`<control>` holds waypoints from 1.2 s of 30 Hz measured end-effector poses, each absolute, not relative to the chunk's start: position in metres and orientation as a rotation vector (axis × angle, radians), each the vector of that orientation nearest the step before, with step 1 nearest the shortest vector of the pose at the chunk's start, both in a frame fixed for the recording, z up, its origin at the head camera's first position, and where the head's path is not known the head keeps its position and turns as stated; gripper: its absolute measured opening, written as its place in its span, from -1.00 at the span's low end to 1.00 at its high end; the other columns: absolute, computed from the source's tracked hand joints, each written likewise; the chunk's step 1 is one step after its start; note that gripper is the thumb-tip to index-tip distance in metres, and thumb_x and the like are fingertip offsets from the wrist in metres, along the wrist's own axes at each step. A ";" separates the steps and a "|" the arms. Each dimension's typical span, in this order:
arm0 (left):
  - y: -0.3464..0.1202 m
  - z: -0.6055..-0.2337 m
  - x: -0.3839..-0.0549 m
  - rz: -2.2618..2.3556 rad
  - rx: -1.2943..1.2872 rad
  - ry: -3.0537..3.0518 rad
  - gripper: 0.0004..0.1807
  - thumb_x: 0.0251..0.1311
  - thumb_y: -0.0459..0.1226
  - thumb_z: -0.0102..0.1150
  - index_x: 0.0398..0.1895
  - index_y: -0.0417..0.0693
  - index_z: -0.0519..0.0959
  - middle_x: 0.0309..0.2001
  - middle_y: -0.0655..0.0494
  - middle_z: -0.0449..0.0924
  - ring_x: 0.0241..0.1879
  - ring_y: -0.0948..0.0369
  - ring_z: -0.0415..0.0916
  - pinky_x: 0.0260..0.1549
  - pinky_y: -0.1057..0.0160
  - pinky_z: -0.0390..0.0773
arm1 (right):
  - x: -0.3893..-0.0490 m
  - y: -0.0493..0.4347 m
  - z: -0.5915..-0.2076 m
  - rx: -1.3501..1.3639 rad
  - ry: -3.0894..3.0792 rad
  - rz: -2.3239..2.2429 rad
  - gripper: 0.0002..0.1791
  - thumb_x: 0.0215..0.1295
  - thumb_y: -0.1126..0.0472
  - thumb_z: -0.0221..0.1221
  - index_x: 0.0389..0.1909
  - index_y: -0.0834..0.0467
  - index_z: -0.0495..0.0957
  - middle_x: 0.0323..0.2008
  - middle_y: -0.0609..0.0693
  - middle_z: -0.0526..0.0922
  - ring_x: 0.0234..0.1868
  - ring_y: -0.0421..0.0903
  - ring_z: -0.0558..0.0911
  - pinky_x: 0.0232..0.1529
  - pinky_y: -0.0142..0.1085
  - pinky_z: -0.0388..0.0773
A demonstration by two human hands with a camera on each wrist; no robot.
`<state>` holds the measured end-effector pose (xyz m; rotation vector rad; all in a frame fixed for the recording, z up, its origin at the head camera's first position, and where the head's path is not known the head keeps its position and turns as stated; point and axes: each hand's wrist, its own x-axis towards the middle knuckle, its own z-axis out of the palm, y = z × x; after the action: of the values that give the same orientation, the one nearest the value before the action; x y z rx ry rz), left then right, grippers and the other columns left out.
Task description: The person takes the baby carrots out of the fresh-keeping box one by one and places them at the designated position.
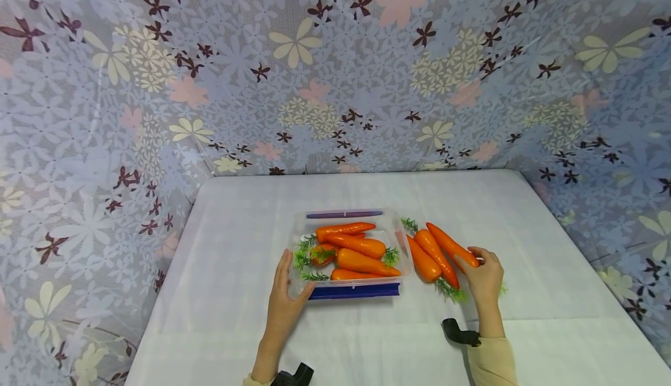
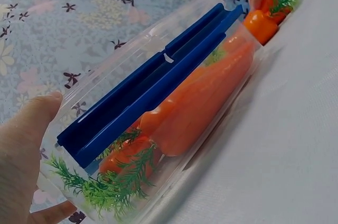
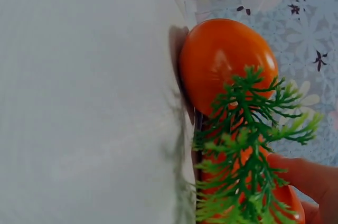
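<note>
At the lower centre-left of the head view, the left hand [image 1: 284, 296] lies against the left end of a clear box [image 1: 402, 243]; fingers fairly straight, thumb spread apart at the near corner, touching the box without clenching. Box long axis: left to right across mid-frame, with a blue flap [image 1: 353, 291] along the near side.

Inside, carrots lie mostly lengthwise. Uppermost carrot [image 1: 346, 229]: tip right. Next carrot [image 1: 359, 245]: reversed, tip left. Third carrot [image 1: 367, 262]: tip right, slightly down. Lowest carrot [image 1: 353, 275]: partly hidden by the near wall.

Right of the box, three more lie close together, long axes slanting from upper left to lower right. Left carrot [image 1: 426, 264]: tip upper left. Middle carrot [image 1: 437, 258]: reversed, tip lower right. Right carrot [image 1: 448, 243]: tip upper left, thick end pinched between thumb and fingers of the right hand [image 1: 484, 272]; whether it touches the table, cannot tell. Lower right of frame: beige sleeve [image 1: 493, 363], black wrist mount [image 1: 458, 335].

Surface: white cloth [image 1: 241, 240], faintly creased, spanning the lower frame. Room: floral fabric [image 1: 335, 66] fills the left, top and right; blue-grey ground, cream, pink and dark maroon flowers.
</note>
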<state>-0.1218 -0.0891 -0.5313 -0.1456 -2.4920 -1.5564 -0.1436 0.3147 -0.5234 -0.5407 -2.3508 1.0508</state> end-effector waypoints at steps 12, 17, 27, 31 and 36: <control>-0.089 -0.531 -0.120 -1.569 -0.120 -2.494 -0.12 0.15 -0.06 0.27 0.48 -0.01 0.07 0.52 0.18 -0.03 0.45 0.14 0.08 0.23 -0.03 0.41 | -0.144 0.320 -0.528 -0.554 -2.413 1.018 -0.56 0.01 0.25 0.38 -0.09 0.38 0.58 -0.19 0.36 0.59 -0.22 0.20 0.55 -0.45 -0.77 0.11; -0.088 -0.532 -0.120 -1.578 -0.121 -2.485 -0.12 0.14 -0.06 0.27 0.48 0.02 0.07 0.52 0.15 -0.02 0.45 0.13 0.08 0.22 -0.04 0.41 | -0.144 0.320 -0.527 -0.571 -2.465 1.005 -0.56 0.04 0.23 0.36 -0.07 0.38 0.57 -0.16 0.36 0.59 -0.18 0.20 0.54 -0.41 -0.66 0.18; -0.090 -0.534 -0.121 -1.568 -0.153 -2.468 -0.13 0.15 -0.10 0.27 0.48 0.04 0.07 0.52 0.07 -0.01 0.44 0.09 0.10 0.18 -0.07 0.44 | -0.142 0.317 -0.523 -0.562 -2.536 0.953 -0.52 0.07 0.21 0.36 -0.02 0.38 0.53 -0.12 0.35 0.57 -0.12 0.23 0.55 -0.27 -0.26 0.44; -0.091 -0.533 -0.121 -1.565 -0.159 -2.469 -0.13 0.15 -0.10 0.27 0.48 0.04 0.08 0.52 0.11 -0.01 0.44 0.09 0.11 0.18 -0.07 0.45 | -0.142 0.313 -0.519 -0.500 -2.455 0.924 -0.59 0.08 0.30 0.33 -0.05 0.39 0.55 -0.13 0.33 0.56 -0.12 0.23 0.55 -0.22 -0.22 0.41; -0.092 -0.530 -0.122 -1.565 -0.159 -2.484 -0.13 0.15 -0.09 0.27 0.48 -0.01 0.08 0.52 0.12 -0.02 0.44 0.08 0.11 0.19 -0.06 0.45 | -0.144 0.305 -0.507 -0.437 -2.274 0.933 -0.70 0.05 0.39 0.32 -0.16 0.39 0.59 -0.24 0.32 0.60 -0.21 0.21 0.55 -0.27 -0.36 0.32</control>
<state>-0.1216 -0.0921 -0.5302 -0.1588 -2.4835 -1.5654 -0.1436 0.3048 -0.5068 -0.4366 -2.2743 0.9335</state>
